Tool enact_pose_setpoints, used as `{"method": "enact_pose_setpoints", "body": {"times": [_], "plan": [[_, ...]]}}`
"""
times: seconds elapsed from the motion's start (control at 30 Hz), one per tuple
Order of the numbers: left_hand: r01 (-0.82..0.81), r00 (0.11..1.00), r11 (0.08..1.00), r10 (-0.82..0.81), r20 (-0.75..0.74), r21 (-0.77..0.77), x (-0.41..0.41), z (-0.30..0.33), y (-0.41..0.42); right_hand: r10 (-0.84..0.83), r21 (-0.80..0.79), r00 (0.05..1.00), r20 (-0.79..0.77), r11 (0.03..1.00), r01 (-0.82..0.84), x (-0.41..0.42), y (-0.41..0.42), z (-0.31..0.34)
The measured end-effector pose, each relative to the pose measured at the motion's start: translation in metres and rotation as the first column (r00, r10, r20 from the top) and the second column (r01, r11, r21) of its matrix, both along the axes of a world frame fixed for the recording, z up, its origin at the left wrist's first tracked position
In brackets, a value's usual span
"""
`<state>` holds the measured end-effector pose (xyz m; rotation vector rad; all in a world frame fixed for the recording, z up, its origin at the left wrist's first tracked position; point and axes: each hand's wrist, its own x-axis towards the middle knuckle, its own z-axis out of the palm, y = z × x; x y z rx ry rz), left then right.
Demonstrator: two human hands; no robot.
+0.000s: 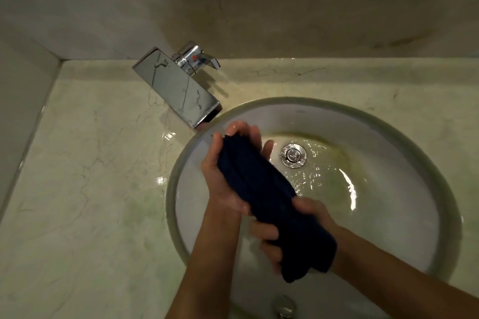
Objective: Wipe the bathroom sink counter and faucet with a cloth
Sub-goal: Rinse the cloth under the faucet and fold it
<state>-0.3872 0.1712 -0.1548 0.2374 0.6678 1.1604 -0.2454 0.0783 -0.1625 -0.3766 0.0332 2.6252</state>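
A dark blue cloth [261, 189], bunched into a long roll, is held over the left half of the round white sink basin [388, 220]. My left hand [228, 171] cups the roll's far end just below the spout of the chrome faucet [178, 88]. My right hand [293, 225] wraps around the near end, fingers curled under the fabric. Both hands look wet. The faucet stands on the pale marble counter [85, 176] at the basin's upper left, its lever handle [201, 58] at the back.
Water pools and glints around the chrome drain [293, 155] in the basin. Wet patches shine on the counter beside the basin rim. A marble wall rises behind the counter and along its left edge. A small chrome fitting [283, 307] shows at the basin's near edge.
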Motion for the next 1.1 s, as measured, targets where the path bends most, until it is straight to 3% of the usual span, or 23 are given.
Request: {"method": "enact_pose_setpoints", "body": {"times": [0.07,0.13,0.17,0.2,0.23,0.27,0.33,0.37,0.43,0.47,0.5,0.57,0.6,0.67,0.73,0.77,0.8,0.9,0.97,1.03,1.1], "plan": [[0.127,0.986,0.992,-0.125,0.109,-0.020,-0.002,-0.003,0.005,-0.040,0.080,0.992,-0.119,0.996,0.050,-0.001,-0.002,0.012],[0.310,0.942,0.948,-0.295,0.158,-0.079,0.004,-0.010,0.010,-0.051,0.065,0.991,0.122,0.997,0.043,0.002,0.000,0.023],[0.316,0.947,0.934,-0.322,-0.009,-0.169,0.005,-0.014,0.013,-0.079,0.083,0.948,0.309,0.995,0.056,0.001,0.003,0.024],[0.285,0.923,0.930,-0.331,-0.194,-0.231,0.009,-0.020,0.016,-0.086,0.127,0.843,0.531,0.992,0.022,0.001,0.006,0.021],[0.229,0.872,0.937,-0.318,-0.373,-0.265,0.014,-0.029,0.018,-0.116,0.193,0.660,0.743,0.980,-0.045,0.001,0.009,0.011],[0.178,0.789,0.954,-0.286,-0.544,-0.243,0.021,-0.039,0.020,-0.182,0.270,0.412,0.893,0.948,-0.166,-0.001,0.013,0.005],[0.175,0.528,0.967,-0.252,-0.811,-0.186,0.036,-0.055,0.018,-0.334,0.256,-0.051,0.941,0.803,-0.537,-0.001,0.017,-0.014],[0.197,0.372,0.964,-0.244,-0.895,-0.181,0.043,-0.061,0.015,-0.377,0.157,-0.196,0.905,0.726,-0.669,-0.001,0.019,-0.024],[0.171,0.157,0.961,-0.244,-0.957,-0.217,0.050,-0.071,0.007,-0.391,0.000,-0.332,0.858,0.646,-0.763,0.001,0.020,-0.036],[0.142,0.132,0.963,-0.248,-0.960,-0.229,0.050,-0.074,0.006,-0.383,-0.031,-0.353,0.854,0.638,-0.769,0.002,0.020,-0.038],[0.111,0.167,0.963,-0.263,-0.950,-0.247,0.050,-0.074,0.007,-0.375,-0.029,-0.347,0.860,0.642,-0.766,0.004,0.020,-0.039],[0.077,0.395,0.941,-0.333,-0.856,-0.331,0.046,-0.065,0.011,-0.292,0.075,-0.201,0.935,0.716,-0.694,0.011,0.022,-0.033],[0.095,0.552,0.915,-0.376,-0.744,-0.392,0.039,-0.054,0.013,-0.220,0.131,-0.070,0.973,0.776,-0.617,0.016,0.023,-0.026],[0.248,0.808,0.858,-0.439,-0.393,-0.449,0.018,-0.028,0.013,-0.013,0.133,0.298,0.954,0.914,-0.383,0.027,0.025,-0.005],[0.357,0.915,0.879,-0.398,-0.074,-0.315,-0.005,-0.010,0.006,0.065,0.040,0.749,0.659,0.992,-0.121,0.042,0.022,0.011],[0.381,0.918,0.897,-0.396,-0.024,-0.222,-0.015,-0.007,0.000,0.026,0.000,0.889,0.458,1.000,-0.029,0.048,0.019,0.016],[0.385,0.917,0.912,-0.395,-0.048,-0.145,-0.021,-0.005,-0.006,-0.019,-0.018,0.958,0.286,1.000,0.025,0.054,0.015,0.017],[0.324,0.929,0.946,-0.324,-0.180,-0.030,-0.022,-0.003,-0.019,-0.138,0.106,0.988,0.065,0.986,0.131,0.052,0.002,0.014],[0.289,0.937,0.955,-0.295,-0.186,-0.062,-0.012,0.001,-0.024,-0.183,0.113,0.981,-0.058,0.976,0.189,0.041,-0.004,0.015],[0.201,0.968,0.969,-0.219,-0.122,-0.145,0.000,-0.001,-0.029,-0.208,0.021,0.975,-0.081,0.977,0.210,0.023,-0.013,0.017],[0.236,0.970,0.971,-0.233,0.063,-0.047,0.013,0.006,-0.031,-0.271,-0.024,0.962,-0.035,0.963,0.270,0.011,-0.022,0.018]]}}
